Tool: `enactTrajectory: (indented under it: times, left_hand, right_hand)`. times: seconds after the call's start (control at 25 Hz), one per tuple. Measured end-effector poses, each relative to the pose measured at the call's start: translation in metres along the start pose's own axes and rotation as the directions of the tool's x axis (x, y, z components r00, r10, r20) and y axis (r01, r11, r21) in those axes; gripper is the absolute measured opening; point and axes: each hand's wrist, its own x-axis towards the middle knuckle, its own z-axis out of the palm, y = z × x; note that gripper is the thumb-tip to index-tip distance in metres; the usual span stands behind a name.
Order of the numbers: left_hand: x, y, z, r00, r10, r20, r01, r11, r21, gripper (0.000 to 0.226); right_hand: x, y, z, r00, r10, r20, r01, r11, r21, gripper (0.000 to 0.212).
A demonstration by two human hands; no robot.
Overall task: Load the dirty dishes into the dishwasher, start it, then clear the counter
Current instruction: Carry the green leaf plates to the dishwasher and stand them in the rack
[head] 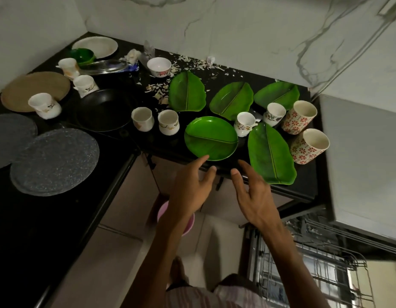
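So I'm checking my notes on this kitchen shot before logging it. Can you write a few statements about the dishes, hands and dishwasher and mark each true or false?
1. Both hands hold nothing. True: the left hand and right hand reach with loose fingers toward the counter edge.
2. The round green plate is already in the dishwasher. False: it sits on the counter near the front edge.
3. The dishwasher rack is pulled out at lower right. True.
4. The two red-flowered cups stand at the left end of the counter. False: they are at the right end, beside the leaf-shaped plates.
5. White scraps litter the counter by the wall. True.
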Motion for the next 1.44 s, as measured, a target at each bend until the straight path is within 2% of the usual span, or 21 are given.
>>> enactTrajectory:
  times: [0.16,0.36,0.52,0.64,0.76,0.92,1.12,1.24,1.36,1.44]
  left_hand:
    - [0.026,-0.002,0.010,0.999,0.025,0.028,-0.024,0.999,-0.021,0.047]
    - [0.061,0.012,0.039,0.996,0.080,-0.033,-0.079,0.997,0.023,0.040]
    - [0.084,0.032,0.071,0.994,0.096,-0.042,-0.095,0.995,0.024,0.037]
    - [0.095,0.039,0.091,0.998,0.060,-0.014,-0.060,0.998,0.011,0.046]
    - [0.096,0.037,0.112,1.000,0.011,0.006,-0.011,1.000,0.005,0.054]
    - [0.095,0.032,0.135,0.998,-0.061,0.000,0.061,0.997,-0.038,0.042]
    - [0.105,0.033,0.146,0.996,-0.090,0.001,0.090,0.994,-0.069,0.040]
    - [0.118,0.029,0.141,0.996,-0.089,0.008,0.089,0.993,-0.078,0.040]
    - [0.134,0.030,0.133,0.997,-0.077,0.015,0.078,0.992,-0.096,0.039]
    - [0.148,0.032,0.123,0.998,-0.065,0.023,0.067,0.990,-0.125,0.037]
  right_hand:
    - [0.019,0.014,0.000,0.999,0.031,-0.018,-0.031,0.999,-0.015,0.065]
    - [0.052,0.036,-0.020,0.998,0.023,-0.053,-0.026,0.999,-0.046,0.057]
    - [0.077,0.073,-0.045,0.995,0.079,-0.064,-0.085,0.991,-0.099,0.056]
    - [0.087,0.106,-0.066,0.982,0.174,-0.079,-0.186,0.964,-0.188,0.050]
    - [0.086,0.138,-0.091,0.952,0.306,-0.031,-0.302,0.912,-0.276,0.048]
    - [0.084,0.168,-0.100,0.939,0.338,0.064,-0.302,0.900,-0.314,0.043]
    - [0.098,0.180,-0.092,0.902,0.422,0.091,-0.404,0.899,-0.170,0.047]
    - [0.101,0.182,-0.083,0.839,0.523,0.150,-0.526,0.850,-0.022,0.048]
    - [0.100,0.173,-0.078,0.774,0.588,0.235,-0.627,0.763,0.155,0.027]
    - [0.099,0.164,-0.079,0.764,0.606,0.223,-0.643,0.746,0.174,0.008]
